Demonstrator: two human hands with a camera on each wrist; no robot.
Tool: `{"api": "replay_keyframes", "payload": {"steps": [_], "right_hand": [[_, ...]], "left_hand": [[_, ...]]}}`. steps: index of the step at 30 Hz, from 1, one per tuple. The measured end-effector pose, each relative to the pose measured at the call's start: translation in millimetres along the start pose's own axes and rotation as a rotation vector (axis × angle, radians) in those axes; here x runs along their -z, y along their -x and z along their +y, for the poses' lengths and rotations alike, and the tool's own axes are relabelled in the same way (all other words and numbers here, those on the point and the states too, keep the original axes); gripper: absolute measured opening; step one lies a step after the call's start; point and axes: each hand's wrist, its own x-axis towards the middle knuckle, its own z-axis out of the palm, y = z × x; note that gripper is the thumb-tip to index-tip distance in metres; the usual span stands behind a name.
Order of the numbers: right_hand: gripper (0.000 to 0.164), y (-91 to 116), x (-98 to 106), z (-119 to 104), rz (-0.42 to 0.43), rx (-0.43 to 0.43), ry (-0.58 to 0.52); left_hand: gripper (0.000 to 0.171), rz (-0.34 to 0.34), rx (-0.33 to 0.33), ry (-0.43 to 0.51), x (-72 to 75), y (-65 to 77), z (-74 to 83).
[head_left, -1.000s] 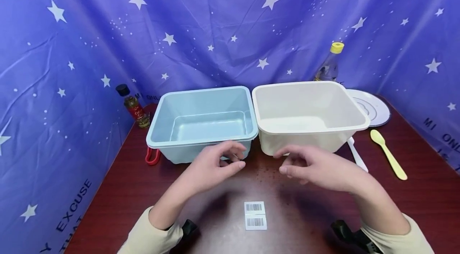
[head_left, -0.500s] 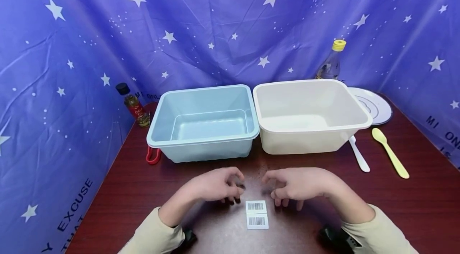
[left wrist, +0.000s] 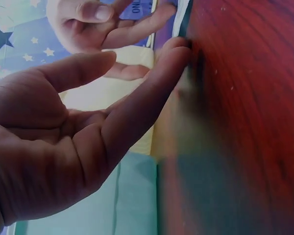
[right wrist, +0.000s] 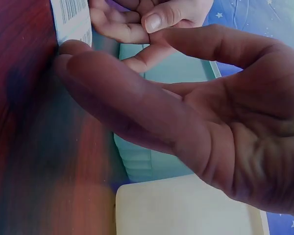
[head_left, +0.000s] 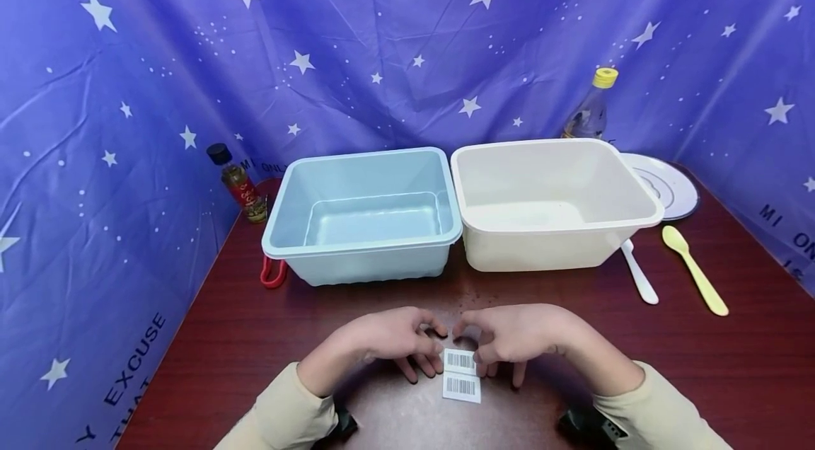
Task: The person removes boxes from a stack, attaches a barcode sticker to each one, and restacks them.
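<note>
A small white card printed with two barcodes lies on the near part of the table, slightly turned. My left hand is at its left edge, fingers extended and loosely bent. From the other side, my right hand has its fingertips over the card's right edge, hiding a corner of the upper barcode. In the right wrist view, a fingertip meets the lower end of the card. The left wrist view shows the card nearly edge-on beside a left fingertip. Both thumbs stay apart from it.
A light blue bin and a cream bin stand side by side behind the hands. To the right lie a white utensil, a yellow spoon and a plate. Bottles stand at the back left and right; a red loop pokes out.
Both hands have come down and back from in front of the bins, drawing together onto the card from either side. The card has turned slightly, and the head view has shifted a little.
</note>
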Motion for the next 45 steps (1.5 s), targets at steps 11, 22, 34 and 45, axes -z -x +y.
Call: {"api": "replay_keyframes", "payload": {"steps": [11,22,34,45], "right_hand": [[0.036,-0.5,5.8,2.6,-0.005,0.051,-0.006],[0.015,-6.4,15.8,2.6,0.125,0.284,0.234],[0.005,-10.6,16.3,-1.3,0.404,0.416,0.3],[0.013,0.3,29.1,-2.8,0.51,0.383,0.39]], "left_hand": [[0.034,0.029,-0.127,0.06,-8.8,-11.0,-4.5],[0.037,0.204,-0.321,0.072,-9.1,-18.7,-1.5],[0.038,0.315,-0.454,0.217,-5.3,-18.0,6.7],[0.045,0.325,-0.426,0.16,-2.9,-16.7,5.4]]}}
